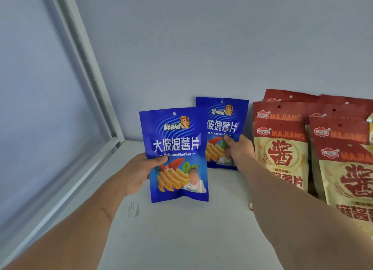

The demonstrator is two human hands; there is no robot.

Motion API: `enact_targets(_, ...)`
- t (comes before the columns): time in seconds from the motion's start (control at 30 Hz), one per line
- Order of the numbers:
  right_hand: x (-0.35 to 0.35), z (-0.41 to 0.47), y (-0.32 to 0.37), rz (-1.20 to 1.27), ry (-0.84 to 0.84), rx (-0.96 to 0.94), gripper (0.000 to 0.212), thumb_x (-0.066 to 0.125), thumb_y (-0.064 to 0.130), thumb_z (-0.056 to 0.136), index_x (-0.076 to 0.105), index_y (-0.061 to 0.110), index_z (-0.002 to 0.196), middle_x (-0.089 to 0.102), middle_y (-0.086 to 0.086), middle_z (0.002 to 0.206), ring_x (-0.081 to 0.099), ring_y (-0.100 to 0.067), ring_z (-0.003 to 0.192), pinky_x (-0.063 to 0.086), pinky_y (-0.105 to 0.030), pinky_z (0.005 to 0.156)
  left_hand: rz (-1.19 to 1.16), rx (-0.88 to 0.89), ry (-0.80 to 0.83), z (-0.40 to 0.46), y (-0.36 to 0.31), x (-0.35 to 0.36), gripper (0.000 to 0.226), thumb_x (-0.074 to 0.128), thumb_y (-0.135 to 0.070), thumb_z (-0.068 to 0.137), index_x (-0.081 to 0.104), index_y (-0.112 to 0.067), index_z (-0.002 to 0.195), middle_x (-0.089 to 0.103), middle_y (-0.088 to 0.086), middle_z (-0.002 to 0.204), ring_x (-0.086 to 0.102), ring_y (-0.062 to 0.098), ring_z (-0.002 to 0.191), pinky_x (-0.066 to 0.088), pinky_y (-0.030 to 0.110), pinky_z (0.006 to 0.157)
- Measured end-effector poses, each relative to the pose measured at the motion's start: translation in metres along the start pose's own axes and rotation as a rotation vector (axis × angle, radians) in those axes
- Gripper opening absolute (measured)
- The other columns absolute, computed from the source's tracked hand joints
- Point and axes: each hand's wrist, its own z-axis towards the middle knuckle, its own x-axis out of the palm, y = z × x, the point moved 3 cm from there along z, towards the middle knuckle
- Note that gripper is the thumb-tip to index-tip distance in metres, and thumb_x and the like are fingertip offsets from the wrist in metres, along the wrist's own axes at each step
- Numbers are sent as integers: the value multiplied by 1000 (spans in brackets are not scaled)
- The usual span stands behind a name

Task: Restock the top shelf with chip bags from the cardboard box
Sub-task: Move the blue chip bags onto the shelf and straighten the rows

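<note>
Left hand [141, 172] grips a glossy blue chip bag [175, 154]; at two o'clock, right hand [239, 150] holds another blue bag [222, 126] upright on the white shelf [181, 229].

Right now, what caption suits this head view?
Two hands, left and right, each place a blue bag beside red bags.

Both arms extended forward; left hand [139, 173] clenched, thumb on top; right hand [239, 150] clenched likewise.
</note>
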Motion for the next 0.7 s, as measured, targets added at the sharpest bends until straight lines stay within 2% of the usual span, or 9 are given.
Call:
enact_targets(0.1, 2, 6, 0, 41, -3, 6, 17, 66, 29, 96, 55, 21, 105, 66, 2, 102, 63, -17, 94, 53, -34, 76, -17, -5, 8, 7, 1, 4, 72, 86, -60, 57, 67, -19, 114, 78, 0, 104, 73, 24, 103, 58, 38, 83)
enact_targets(0.17, 3, 10, 1, 51, 0, 4, 17, 66, 29, 96, 55, 20, 105, 66, 3, 101, 63, -16, 91, 51, -31, 71, -27, -8, 3, 11, 2, 5, 68, 84, -56, 61, 67, -18, 114, 78, 0, 102, 73, 26, 104, 58, 37, 81)
enact_targets(0.2, 3, 11, 2, 51, 3, 1, 17, 66, 29, 96, 55, 20, 105, 66, 3, 101, 63, -16, 92, 51, -31, 71, -28, -8, 1, 12, 3, 5, 65, 82, -54, 63, 67, -17, 115, 78, 0, 102, 72, 27, 105, 57, 38, 82)
enact_targets(0.3, 2, 9, 4, 8, -7, -4, 21, 68, 29, 94, 55, 19, 108, 66, 2, 104, 63, -18, 97, 52, -35, 78, 8, -9, 13, 14, 2, 5, 87, 88, -70, 42, 68, -20, 110, 79, 0, 100, 75, 22, 98, 57, 37, 80)
enact_targets(0.33, 1, 8, 4, -26, -19, -4, 25, 69, 31, 93, 55, 18, 110, 67, 1, 107, 64, -20, 99, 52, -36, 80, 21, -7, 16, 14, 0, 6, 80, 87, -67, 48, 68, -20, 109, 79, -1, 99, 75, 23, 97, 57, 37, 80)
enact_targets(0.47, -3, -9, 9, -186, -19, 19, 48, 68, 45, 91, 51, 16, 126, 66, -1, 116, 63, -19, 97, 48, -32, 72, 42, -32, -20, 13, -7, 10, 27, 73, -33, 86, 68, -19, 108, 78, 3, 101, 72, 25, 102, 55, 43, 92)
enact_targets(0.53, -3, -23, 11, -279, -19, 27, 55, 63, 45, 94, 44, 12, 133, 61, -7, 122, 62, -24, 102, 48, -35, 76, 61, -42, -18, 14, -8, 13, 18, 71, -29, 91, 68, -20, 106, 77, 3, 104, 70, 24, 104, 52, 46, 98)
enact_targets(0.63, 0, -45, 8, -494, -13, -11, 59, 57, 35, 98, 33, 9, 144, 46, -14, 141, 50, -32, 127, 47, -42, 100, 56, -47, -16, 16, -10, 20, 15, 71, -29, 92, 67, -22, 104, 75, 5, 111, 69, 24, 105, 50, 48, 102)
enact_targets(0.7, -1, -62, 1, -641, -10, -11, 61, 54, 32, 99, 26, 9, 148, 39, -14, 146, 44, -32, 133, 44, -45, 107, 58, -41, -6, 19, -10, 24, 15, 71, -29, 92, 67, -23, 105, 74, 6, 114, 68, 25, 108, 48, 50, 105)
